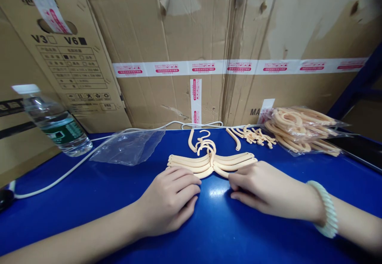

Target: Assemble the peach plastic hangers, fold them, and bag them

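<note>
Several cream plastic clothes hangers (235, 163) lie in a row on the blue table, their hooks bunched at the centre. My left hand (173, 198) has its fingers curled at the left end of the nearest hanger (205, 174); the fingertips are partly hidden. My right hand (256, 186), below a pale green twisted bangle (326, 210), closes on that hanger's right end. Behind the row are a loose hook (204, 134), one loose hanger arm (191, 141) on the left and another hanger arm (235, 139) on the right.
Small cream parts (253, 135) lie in a pile, with bagged hanger pieces (298, 126) to their right. At left are a water bottle (61, 124), a clear plastic bag (128, 148) and a white cable (56, 184). Cardboard boxes (164, 96) wall off the back.
</note>
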The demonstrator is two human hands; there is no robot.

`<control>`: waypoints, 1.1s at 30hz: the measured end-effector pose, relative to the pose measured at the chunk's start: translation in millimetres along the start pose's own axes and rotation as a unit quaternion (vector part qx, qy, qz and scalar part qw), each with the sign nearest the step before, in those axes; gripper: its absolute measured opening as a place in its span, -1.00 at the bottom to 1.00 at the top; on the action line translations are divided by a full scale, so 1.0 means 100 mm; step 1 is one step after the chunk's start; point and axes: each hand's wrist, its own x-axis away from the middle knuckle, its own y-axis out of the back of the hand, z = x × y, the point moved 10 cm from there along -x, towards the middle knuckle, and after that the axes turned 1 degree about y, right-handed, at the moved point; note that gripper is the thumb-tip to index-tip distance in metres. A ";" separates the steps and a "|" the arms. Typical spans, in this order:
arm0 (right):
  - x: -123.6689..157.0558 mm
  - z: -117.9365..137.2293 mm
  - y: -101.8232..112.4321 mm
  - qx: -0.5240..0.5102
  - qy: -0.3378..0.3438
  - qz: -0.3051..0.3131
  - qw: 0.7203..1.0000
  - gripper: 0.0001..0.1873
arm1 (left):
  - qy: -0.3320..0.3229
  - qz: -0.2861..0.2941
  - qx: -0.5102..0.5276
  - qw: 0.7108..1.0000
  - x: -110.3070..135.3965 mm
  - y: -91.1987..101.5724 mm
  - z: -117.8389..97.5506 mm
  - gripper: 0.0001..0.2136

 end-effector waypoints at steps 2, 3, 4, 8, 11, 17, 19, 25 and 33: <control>-0.01 0.08 -0.04 0.003 0.010 0.004 1.000 -0.85 | -0.007 0.007 0.007 1.000 0.00 -0.02 -0.01 -0.88; -0.01 0.10 -0.06 0.007 0.011 0.006 1.000 -0.84 | -0.009 0.011 0.010 1.000 0.00 -0.03 -0.01 -0.88; -0.02 0.12 -0.08 0.013 0.010 0.008 1.000 -0.83 | -0.010 0.015 0.013 1.000 0.00 -0.03 -0.01 -0.88; -0.02 0.14 -0.11 0.036 0.006 0.010 0.999 -0.82 | -0.002 0.024 0.020 1.000 -0.01 -0.05 0.01 -0.88; -0.02 0.14 -0.13 0.045 0.004 0.013 0.999 -0.82 | 0.001 0.026 0.024 0.999 0.00 -0.06 0.01 -0.88; -0.02 0.14 -0.13 0.055 0.007 0.002 0.998 -0.83 | -0.001 0.026 0.027 0.999 0.03 -0.08 0.02 -0.88; -0.02 0.15 -0.12 0.057 0.010 -0.003 0.998 -0.84 | -0.002 0.025 0.028 0.999 0.03 -0.08 0.01 -0.87; 0.00 0.16 -0.15 0.072 -0.003 0.006 0.997 -0.84 | -0.013 0.042 0.036 0.998 0.02 -0.11 -0.01 -0.84; -0.01 0.21 -0.09 0.080 0.002 -0.020 0.997 -0.83 | -0.013 0.050 0.043 0.998 0.02 -0.12 0.00 -0.82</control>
